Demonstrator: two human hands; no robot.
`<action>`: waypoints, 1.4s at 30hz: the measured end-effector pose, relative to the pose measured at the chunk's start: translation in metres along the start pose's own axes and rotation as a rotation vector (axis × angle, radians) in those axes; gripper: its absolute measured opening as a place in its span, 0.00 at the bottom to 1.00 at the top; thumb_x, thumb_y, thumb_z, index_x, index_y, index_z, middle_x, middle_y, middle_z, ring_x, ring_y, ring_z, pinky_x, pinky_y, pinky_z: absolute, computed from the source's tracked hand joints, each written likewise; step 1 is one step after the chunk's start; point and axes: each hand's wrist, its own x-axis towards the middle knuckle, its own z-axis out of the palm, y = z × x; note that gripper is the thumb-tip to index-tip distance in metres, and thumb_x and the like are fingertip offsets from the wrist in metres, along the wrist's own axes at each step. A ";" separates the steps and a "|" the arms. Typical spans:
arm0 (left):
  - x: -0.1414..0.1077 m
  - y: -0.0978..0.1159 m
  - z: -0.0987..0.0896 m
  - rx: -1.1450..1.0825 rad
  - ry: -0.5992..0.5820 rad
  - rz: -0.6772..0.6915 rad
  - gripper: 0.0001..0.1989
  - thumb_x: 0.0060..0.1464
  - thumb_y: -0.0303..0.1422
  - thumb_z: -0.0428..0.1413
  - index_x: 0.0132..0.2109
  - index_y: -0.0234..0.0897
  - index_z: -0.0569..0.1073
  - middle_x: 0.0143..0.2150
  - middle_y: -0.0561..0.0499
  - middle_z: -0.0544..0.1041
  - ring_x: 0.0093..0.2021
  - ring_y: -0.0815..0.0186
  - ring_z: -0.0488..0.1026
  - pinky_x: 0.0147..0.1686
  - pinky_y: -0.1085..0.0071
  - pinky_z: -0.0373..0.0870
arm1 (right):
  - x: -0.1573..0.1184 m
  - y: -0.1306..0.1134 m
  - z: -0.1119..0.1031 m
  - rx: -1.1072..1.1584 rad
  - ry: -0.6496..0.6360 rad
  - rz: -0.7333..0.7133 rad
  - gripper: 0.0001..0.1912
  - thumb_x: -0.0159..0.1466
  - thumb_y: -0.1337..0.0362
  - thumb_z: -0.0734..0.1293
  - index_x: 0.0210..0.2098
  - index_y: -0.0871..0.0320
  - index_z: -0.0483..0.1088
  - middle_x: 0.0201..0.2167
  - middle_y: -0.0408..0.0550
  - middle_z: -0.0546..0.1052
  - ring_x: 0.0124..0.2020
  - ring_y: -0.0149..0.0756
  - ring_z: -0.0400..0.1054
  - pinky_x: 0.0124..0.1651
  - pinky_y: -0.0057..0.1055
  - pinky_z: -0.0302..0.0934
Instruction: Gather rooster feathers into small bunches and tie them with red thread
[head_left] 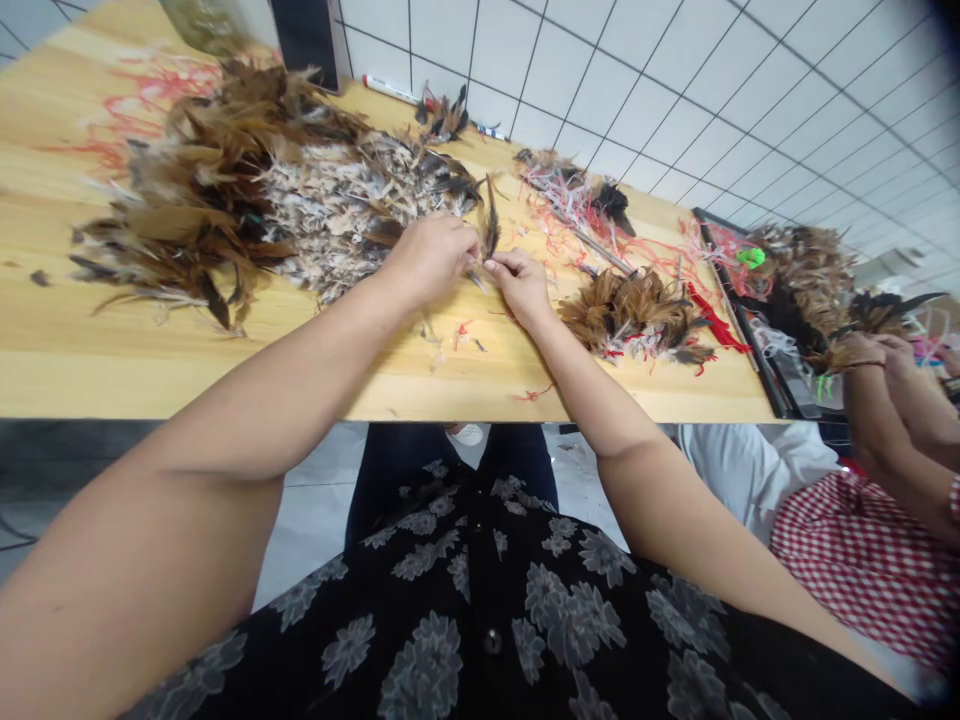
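Observation:
A dark brown feather (491, 222) stands upright between my two hands over the table. My right hand (523, 288) pinches it low down between thumb and forefinger. Close beside it, my left hand (439, 258) has its fingers closed near the feather's lower end; what they hold is hidden. Just left of my hands lies a large pile of feathers, with pale, fluffy ends (330, 215) towards me and brown tips (195, 190) at the far left. A smaller brown feather bunch (634, 310) with red strands lies right of my right hand.
Pink string (150, 95) lies at the back left, near a dark upright object (306, 40). A marker (390, 90) rests along the tiled wall. More feathers and string (570, 195) lie behind. On the right, beyond a black-edged tray (739, 310), another person's hands (874, 355) handle feathers.

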 end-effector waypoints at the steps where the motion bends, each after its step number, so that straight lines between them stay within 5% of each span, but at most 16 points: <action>1: -0.001 0.002 -0.001 0.017 -0.010 -0.001 0.08 0.71 0.36 0.65 0.39 0.48 0.78 0.41 0.44 0.84 0.62 0.40 0.88 0.67 0.46 0.85 | -0.001 -0.003 0.000 -0.019 -0.022 -0.013 0.12 0.79 0.54 0.84 0.47 0.56 0.94 0.39 0.47 0.87 0.47 0.44 0.82 0.60 0.43 0.75; 7: -0.004 0.006 -0.005 0.100 -0.078 -0.005 0.11 0.76 0.40 0.64 0.40 0.49 0.77 0.43 0.44 0.86 0.60 0.41 0.86 0.70 0.45 0.83 | -0.004 -0.018 0.005 -0.036 -0.140 -0.064 0.13 0.80 0.55 0.82 0.42 0.55 0.90 0.39 0.47 0.84 0.46 0.43 0.79 0.57 0.41 0.73; 10: -0.007 0.011 -0.012 0.173 -0.036 0.022 0.05 0.78 0.41 0.62 0.50 0.50 0.82 0.57 0.42 0.89 0.66 0.41 0.81 0.75 0.39 0.79 | -0.003 -0.016 0.008 0.019 -0.133 -0.053 0.18 0.81 0.48 0.81 0.40 0.55 0.87 0.39 0.46 0.84 0.46 0.42 0.78 0.58 0.41 0.73; 13: -0.013 0.019 -0.025 0.186 0.096 -0.021 0.12 0.80 0.44 0.64 0.64 0.52 0.84 0.70 0.40 0.86 0.78 0.36 0.73 0.82 0.30 0.68 | -0.004 -0.010 0.009 0.117 -0.091 -0.048 0.27 0.82 0.37 0.78 0.42 0.54 0.86 0.41 0.46 0.85 0.47 0.42 0.78 0.60 0.41 0.73; 16: -0.014 0.021 -0.030 0.100 0.130 -0.149 0.11 0.82 0.49 0.65 0.59 0.52 0.86 0.59 0.42 0.88 0.79 0.36 0.72 0.81 0.34 0.67 | -0.006 -0.007 0.008 0.183 -0.034 0.008 0.32 0.81 0.30 0.77 0.46 0.54 0.87 0.40 0.45 0.83 0.44 0.41 0.74 0.56 0.40 0.73; 21: -0.009 0.007 -0.009 -0.138 0.085 -0.292 0.07 0.70 0.38 0.70 0.41 0.45 0.83 0.40 0.49 0.85 0.51 0.47 0.83 0.61 0.46 0.80 | -0.009 -0.017 0.007 0.175 -0.042 -0.016 0.35 0.80 0.26 0.76 0.45 0.54 0.88 0.39 0.45 0.83 0.43 0.41 0.74 0.56 0.40 0.73; 25: -0.011 -0.001 0.003 -0.303 0.059 -0.294 0.08 0.64 0.34 0.69 0.35 0.45 0.81 0.32 0.51 0.80 0.42 0.51 0.82 0.48 0.52 0.81 | -0.011 -0.036 0.007 0.103 -0.108 -0.021 0.35 0.78 0.26 0.78 0.40 0.53 0.85 0.42 0.49 0.86 0.49 0.44 0.80 0.63 0.42 0.75; 33: -0.013 -0.009 0.011 -0.403 0.075 -0.303 0.15 0.63 0.43 0.73 0.36 0.46 0.75 0.36 0.49 0.82 0.44 0.49 0.83 0.47 0.52 0.80 | -0.013 -0.051 0.006 0.066 -0.130 0.015 0.35 0.75 0.26 0.81 0.36 0.52 0.82 0.42 0.49 0.87 0.51 0.45 0.80 0.66 0.44 0.77; 38: -0.012 -0.010 0.002 -0.287 0.045 -0.266 0.17 0.71 0.52 0.72 0.48 0.44 0.83 0.44 0.49 0.85 0.53 0.52 0.80 0.57 0.50 0.79 | -0.005 -0.023 0.004 0.103 0.010 0.039 0.35 0.79 0.25 0.76 0.43 0.52 0.84 0.43 0.48 0.86 0.51 0.45 0.79 0.67 0.45 0.78; 42: -0.014 -0.016 0.005 -0.029 -0.060 -0.126 0.14 0.72 0.47 0.67 0.53 0.44 0.89 0.53 0.44 0.87 0.59 0.49 0.78 0.66 0.44 0.76 | 0.004 0.003 0.000 0.165 0.136 0.072 0.38 0.81 0.23 0.71 0.47 0.54 0.84 0.43 0.48 0.85 0.48 0.43 0.78 0.66 0.48 0.79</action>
